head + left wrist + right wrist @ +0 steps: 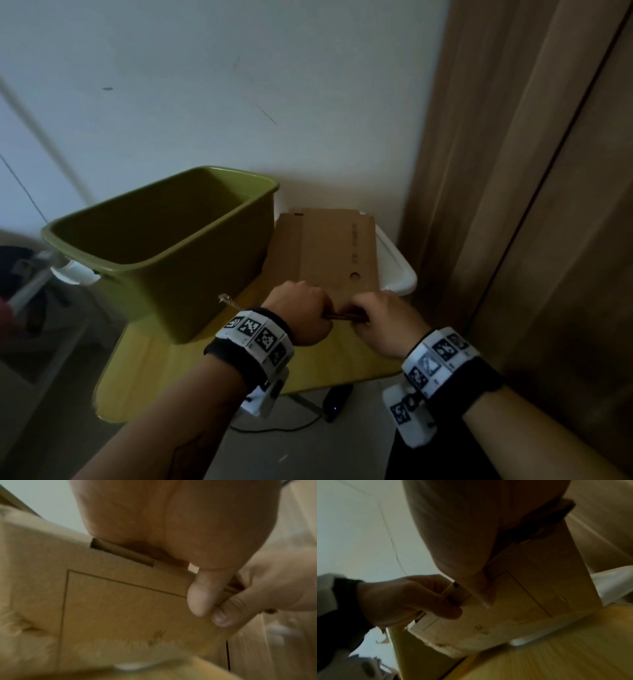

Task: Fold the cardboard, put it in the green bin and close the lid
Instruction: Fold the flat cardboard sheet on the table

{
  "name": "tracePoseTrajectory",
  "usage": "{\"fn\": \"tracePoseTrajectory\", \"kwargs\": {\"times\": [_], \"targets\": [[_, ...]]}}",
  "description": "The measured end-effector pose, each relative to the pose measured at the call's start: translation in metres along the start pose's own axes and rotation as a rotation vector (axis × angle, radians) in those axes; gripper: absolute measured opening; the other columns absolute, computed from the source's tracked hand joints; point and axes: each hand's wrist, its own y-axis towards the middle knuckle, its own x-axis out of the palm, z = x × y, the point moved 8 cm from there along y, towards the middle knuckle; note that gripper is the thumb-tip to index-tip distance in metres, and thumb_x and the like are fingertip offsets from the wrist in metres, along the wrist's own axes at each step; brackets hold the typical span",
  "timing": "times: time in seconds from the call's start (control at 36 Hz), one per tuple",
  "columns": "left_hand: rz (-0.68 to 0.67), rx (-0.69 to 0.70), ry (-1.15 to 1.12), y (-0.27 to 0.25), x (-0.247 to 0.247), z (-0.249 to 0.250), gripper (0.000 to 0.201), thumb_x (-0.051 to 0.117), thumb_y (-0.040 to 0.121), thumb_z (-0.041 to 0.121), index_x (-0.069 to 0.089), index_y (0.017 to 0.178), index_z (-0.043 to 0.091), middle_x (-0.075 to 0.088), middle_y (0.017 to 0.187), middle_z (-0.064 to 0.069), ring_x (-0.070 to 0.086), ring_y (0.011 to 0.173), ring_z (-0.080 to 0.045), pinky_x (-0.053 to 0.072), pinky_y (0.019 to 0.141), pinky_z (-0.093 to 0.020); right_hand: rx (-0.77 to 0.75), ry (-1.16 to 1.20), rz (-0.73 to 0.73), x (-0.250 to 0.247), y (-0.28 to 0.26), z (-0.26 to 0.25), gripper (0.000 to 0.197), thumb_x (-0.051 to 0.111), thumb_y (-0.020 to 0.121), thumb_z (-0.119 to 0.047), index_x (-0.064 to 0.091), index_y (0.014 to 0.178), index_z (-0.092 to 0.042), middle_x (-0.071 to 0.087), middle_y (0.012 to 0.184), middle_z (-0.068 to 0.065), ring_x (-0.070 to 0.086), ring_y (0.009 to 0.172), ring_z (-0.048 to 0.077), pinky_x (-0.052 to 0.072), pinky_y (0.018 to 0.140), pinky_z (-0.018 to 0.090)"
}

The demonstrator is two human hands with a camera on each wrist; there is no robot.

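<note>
Head view: green bin (pixel 164 253) open, lid off, on yellow table (pixel 212 363), left side. Flat brown cardboard (pixel 329 253) just beside bin on the right, lying over white lid (pixel 397 270); wall behind, curtain (pixel 531 171) close on the right. Left hand (pixel 301 313) & right hand (pixel 383 323) both pinch cardboard's near edge, side by side.

Left wrist view: thumb (pixel 202 592) on top of the panel, creases & a slot visible, blurred.

Right wrist view: cardboard's near end raised above table, torn corner (pixel 443 646).
</note>
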Motion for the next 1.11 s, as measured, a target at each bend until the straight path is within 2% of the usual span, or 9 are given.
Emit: {"fn": "tracePoseTrajectory", "kwargs": {"times": [0.08, 0.17, 0.28, 0.44, 0.58, 0.67, 0.86, 0.97, 1.11], "targets": [[-0.018, 0.005, -0.039, 0.003, -0.007, -0.003, 0.026, 0.055, 0.087, 0.047, 0.068, 0.085, 0.025, 0.068, 0.082, 0.001, 0.063, 0.074, -0.023, 0.045, 0.060, -0.031, -0.006, 0.051, -0.090, -0.012, 0.001, 0.002, 0.028, 0.066, 0.085, -0.020, 0.073, 0.111, -0.031, 0.073, 0.108, -0.006, 0.067, 0.097, 0.014, 0.052, 0.081, 0.030], [-0.092, 0.032, -0.093, 0.008, -0.005, -0.004, 0.029, 0.060, 0.089, 0.049, 0.073, 0.093, 0.023, 0.071, 0.088, -0.004, 0.066, 0.080, -0.025, 0.049, 0.066, -0.033, 0.013, 0.070, -0.187, -0.016, 0.005, 0.007, 0.022, 0.073, 0.084, -0.027, 0.073, 0.107, -0.030, 0.071, 0.104, -0.008, 0.065, 0.094, 0.010, 0.049, 0.077, 0.025], [-0.051, 0.056, -0.109, 0.017, -0.008, -0.011, 0.028, 0.061, 0.090, 0.050, 0.071, 0.098, 0.025, 0.065, 0.086, -0.002, 0.063, 0.081, -0.024, 0.045, 0.069, -0.032, 0.034, 0.056, -0.114, -0.026, 0.013, 0.014, 0.022, 0.077, 0.081, -0.037, 0.073, 0.100, -0.027, 0.069, 0.099, -0.009, 0.063, 0.090, 0.009, 0.045, 0.069, 0.019], [0.000, 0.038, -0.109, 0.030, -0.013, -0.019, 0.030, 0.064, 0.085, 0.053, 0.067, 0.097, 0.026, 0.064, 0.084, 0.001, 0.063, 0.081, -0.022, 0.053, 0.073, -0.037, 0.117, 0.080, -0.133, -0.024, 0.033, 0.023, 0.022, 0.080, 0.075, -0.047, 0.070, 0.081, -0.027, 0.068, 0.081, -0.008, 0.063, 0.075, 0.007, 0.045, 0.061, 0.026], [0.114, 0.023, 0.053, 0.038, -0.012, -0.022, 0.038, 0.056, 0.084, 0.061, 0.059, 0.107, 0.031, 0.066, 0.092, 0.004, 0.064, 0.082, -0.022, 0.046, 0.069, -0.035, 0.139, 0.091, -0.276, -0.019, 0.059, 0.029, 0.026, 0.082, 0.072, -0.047, 0.070, 0.072, -0.025, 0.067, 0.074, -0.004, 0.062, 0.071, 0.015, 0.046, 0.063, 0.032], [0.202, 0.047, 0.182, 0.041, -0.012, -0.025, 0.050, 0.052, 0.085, 0.064, 0.046, 0.121, 0.030, 0.067, 0.111, -0.002, 0.065, 0.100, -0.027, 0.046, 0.088, -0.043, 0.140, 0.100, -0.322, -0.019, 0.074, 0.033, 0.029, 0.082, 0.072, -0.048, 0.075, 0.081, -0.021, 0.071, 0.077, -0.001, 0.066, 0.074, 0.017, 0.051, 0.068, 0.035], [0.225, -0.004, 0.189, 0.052, 0.024, -0.038, 0.109, 0.055, 0.074, 0.074, 0.006, 0.157, 0.025, 0.038, 0.151, -0.010, 0.039, 0.135, -0.033, 0.032, 0.111, -0.051, 0.180, 0.118, -0.340, -0.004, 0.097, 0.045, 0.035, 0.082, 0.073, -0.049, 0.079, 0.087, -0.017, 0.079, 0.085, 0.002, 0.074, 0.083, 0.021, 0.059, 0.079, 0.038], [0.179, -0.092, 0.093, 0.066, 0.047, -0.050, 0.112, 0.049, 0.073, 0.077, -0.008, 0.157, 0.029, 0.003, 0.167, -0.011, 0.003, 0.154, -0.032, 0.010, 0.122, -0.053, 0.221, 0.063, -0.276, 0.006, 0.105, 0.058, 0.042, 0.079, 0.071, -0.059, 0.076, 0.089, -0.021, 0.076, 0.088, -0.001, 0.070, 0.083, 0.020, 0.057, 0.079, 0.036], [0.056, -0.158, 0.006, 0.081, 0.084, -0.059, 0.100, 0.036, 0.081, 0.073, -0.012, 0.157, 0.030, -0.018, 0.167, -0.007, -0.014, 0.153, -0.030, -0.002, 0.123, -0.051, 0.297, -0.006, -0.219, 0.026, 0.110, 0.073, 0.073, 0.079, 0.063, -0.068, 0.064, 0.117, -0.021, 0.069, 0.115, 0.000, 0.065, 0.100, 0.022, 0.054, 0.090, 0.039]]}}
